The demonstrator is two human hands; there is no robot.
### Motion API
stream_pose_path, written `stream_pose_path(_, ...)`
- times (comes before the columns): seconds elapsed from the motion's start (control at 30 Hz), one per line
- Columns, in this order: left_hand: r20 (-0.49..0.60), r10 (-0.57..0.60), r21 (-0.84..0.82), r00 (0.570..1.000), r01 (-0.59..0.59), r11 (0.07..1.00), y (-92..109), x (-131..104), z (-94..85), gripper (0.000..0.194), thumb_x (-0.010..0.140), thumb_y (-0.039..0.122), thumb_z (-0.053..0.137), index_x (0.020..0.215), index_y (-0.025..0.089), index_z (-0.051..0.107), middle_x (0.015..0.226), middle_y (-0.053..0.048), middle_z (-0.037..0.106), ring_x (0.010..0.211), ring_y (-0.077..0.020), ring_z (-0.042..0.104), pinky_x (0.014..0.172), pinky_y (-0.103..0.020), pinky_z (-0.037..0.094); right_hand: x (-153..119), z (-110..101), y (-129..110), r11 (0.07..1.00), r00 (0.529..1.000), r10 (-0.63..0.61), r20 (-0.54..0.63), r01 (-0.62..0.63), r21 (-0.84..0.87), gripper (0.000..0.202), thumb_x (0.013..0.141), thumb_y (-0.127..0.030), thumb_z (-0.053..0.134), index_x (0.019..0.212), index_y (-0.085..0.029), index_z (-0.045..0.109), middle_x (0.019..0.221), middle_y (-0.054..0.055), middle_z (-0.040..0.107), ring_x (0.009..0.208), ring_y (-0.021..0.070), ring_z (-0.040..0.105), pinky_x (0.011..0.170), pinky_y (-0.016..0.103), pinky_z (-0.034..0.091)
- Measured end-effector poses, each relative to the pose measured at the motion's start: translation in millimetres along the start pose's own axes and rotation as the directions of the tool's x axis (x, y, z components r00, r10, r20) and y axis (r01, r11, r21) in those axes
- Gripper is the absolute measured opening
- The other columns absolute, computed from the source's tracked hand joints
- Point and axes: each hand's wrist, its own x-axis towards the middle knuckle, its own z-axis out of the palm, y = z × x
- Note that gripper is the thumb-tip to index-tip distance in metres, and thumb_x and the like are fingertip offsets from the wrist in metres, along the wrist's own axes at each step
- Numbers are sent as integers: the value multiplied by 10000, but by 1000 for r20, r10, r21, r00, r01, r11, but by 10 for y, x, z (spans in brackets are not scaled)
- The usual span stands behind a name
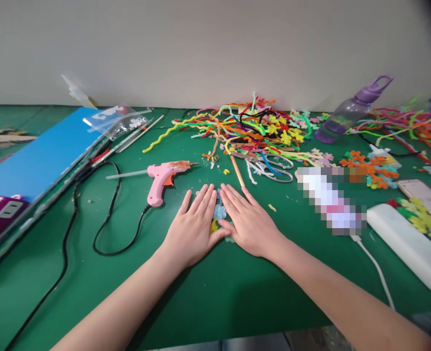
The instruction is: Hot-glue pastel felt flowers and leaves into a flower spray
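Observation:
My left hand (195, 222) and my right hand (250, 222) lie flat, palms down, side by side on the green tabletop. Their thumbs meet, and the fingers are stretched out. Between and partly beneath them shows a light blue fuzzy flower (220, 211), with a bit of yellow (214, 226) below it; the rest is covered by my palms. To the left of my left hand rests a pink glue gun (160, 181) with a clear glue stick in its back. Just beyond my right fingertips lie a thin wooden stick (237, 171) and metal scissors (274, 168).
A heap of coloured pipe cleaners (237, 126) lies along the wall, beside a tilted purple water bottle (342, 114). At right are orange fuzzy flowers (362, 165), a white case (409, 248) and a phone (420, 192). A blue board (50, 151) and black cord (65, 248) lie left.

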Motion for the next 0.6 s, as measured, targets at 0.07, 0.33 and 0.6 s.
stream_pose_path(0.07,-5,-1,-8,1000,1,1000,-2,-5,3,869,874,679,226,1446,25,236,1526,-168,195,1426,-294,161,1153,-529,140,-4,2,5,1000,1000,-12,-4,12,0,613,964,-417,275,1458,-56,229,1535,130,187,1431,212,163,1183,459,153)
stream_pose_path(0.33,10,-7,-25,1000,8,1000,-1,-6,-9,844,882,661,252,1449,37,234,1531,-165,199,1427,-291,155,1153,-512,166,-6,24,7,1000,1000,-13,-16,13,-1,616,967,-424,253,1455,-48,234,1534,133,192,1431,212,161,1179,455,159)
stream_pose_path(0.6,14,9,-21,1000,-9,1000,6,-20,3,832,892,648,237,1451,32,222,1534,-171,185,1429,-284,148,1153,-504,177,-18,29,3,1000,999,-9,-49,10,25,627,959,-455,278,1454,-70,255,1526,128,233,1421,225,206,1171,463,187)
